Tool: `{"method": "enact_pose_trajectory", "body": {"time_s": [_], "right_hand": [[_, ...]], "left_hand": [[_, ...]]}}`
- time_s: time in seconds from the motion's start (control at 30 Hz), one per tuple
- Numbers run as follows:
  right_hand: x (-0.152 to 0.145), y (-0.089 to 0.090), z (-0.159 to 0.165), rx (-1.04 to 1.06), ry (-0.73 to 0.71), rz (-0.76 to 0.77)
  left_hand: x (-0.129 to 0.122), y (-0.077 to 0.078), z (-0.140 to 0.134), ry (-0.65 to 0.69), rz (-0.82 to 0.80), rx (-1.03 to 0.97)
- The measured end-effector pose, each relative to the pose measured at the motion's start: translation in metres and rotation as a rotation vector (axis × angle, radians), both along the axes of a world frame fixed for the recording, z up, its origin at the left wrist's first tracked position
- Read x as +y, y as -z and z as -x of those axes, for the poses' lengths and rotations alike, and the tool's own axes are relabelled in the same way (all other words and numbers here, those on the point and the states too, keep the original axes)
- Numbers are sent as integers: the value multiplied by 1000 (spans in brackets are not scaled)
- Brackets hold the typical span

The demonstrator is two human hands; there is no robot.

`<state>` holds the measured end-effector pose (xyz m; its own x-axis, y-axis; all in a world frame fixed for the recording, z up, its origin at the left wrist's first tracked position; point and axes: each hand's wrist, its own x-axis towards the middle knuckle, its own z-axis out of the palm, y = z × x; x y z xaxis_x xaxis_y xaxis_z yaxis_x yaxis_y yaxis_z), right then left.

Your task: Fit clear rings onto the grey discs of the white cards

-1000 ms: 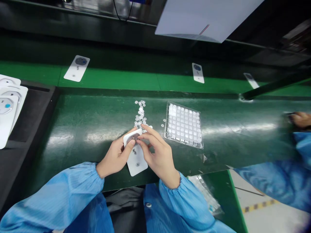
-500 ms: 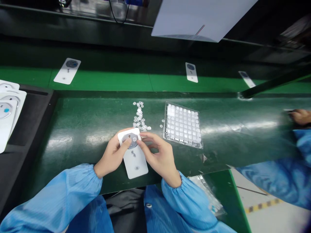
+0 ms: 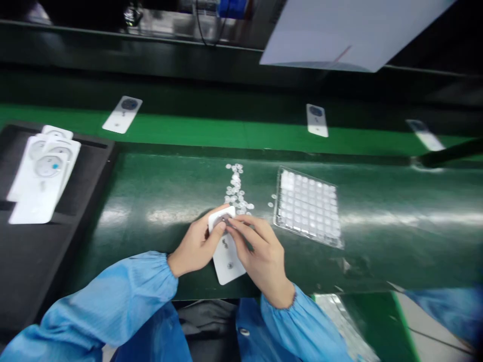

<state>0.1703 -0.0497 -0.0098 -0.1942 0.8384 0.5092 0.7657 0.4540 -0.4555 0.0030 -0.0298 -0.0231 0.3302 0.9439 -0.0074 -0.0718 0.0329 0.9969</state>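
Note:
My left hand is closed on the upper left side of a white phone back cover, its thumb lying by the grey round camera area. The cover is tilted, its camera end away from me. Over that camera area my right hand has its thumb and fingers pinched together. Whatever is between those fingertips is hidden. Just beyond the cover lies a loose scatter of small clear round discs. To the right, a clear tray holds rows of round white pieces.
At left a black tray carries several stacked white covers. More covers lie spaced along the bright green strip at the back. A white panel hangs above. A blue sleeve of another person shows at right.
My right fingers have moved onto the camera area in a pinch and now cover much of it. The view has shifted left, showing more of the black tray; the other person's hand has left view.

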Motion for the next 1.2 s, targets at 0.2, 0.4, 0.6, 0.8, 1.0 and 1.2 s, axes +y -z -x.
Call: {"method": "enact_pose_trajectory", "body": {"time_s": [0.2, 0.4, 0.6, 0.8, 1.0, 1.2], "right_hand": [[9, 0, -2, 54, -56, 73], [13, -11, -3, 35, -91, 182], [12, -17, -2, 176, -103, 281], [12, -22, -11, 668, -8, 529], [16, -21, -18, 950, 40, 747], [15, -19, -19, 1091, -5, 877]], "left_hand": [[-1, 4, 1, 1, -57, 6], [0, 4, 1, 30, -51, 36], [4, -2, 0, -7, 17, 2], [5, -6, 0, 13, 165, -101], [4, -7, 1, 50, 230, -208], [4, -2, 3, -27, -46, 45]]}}
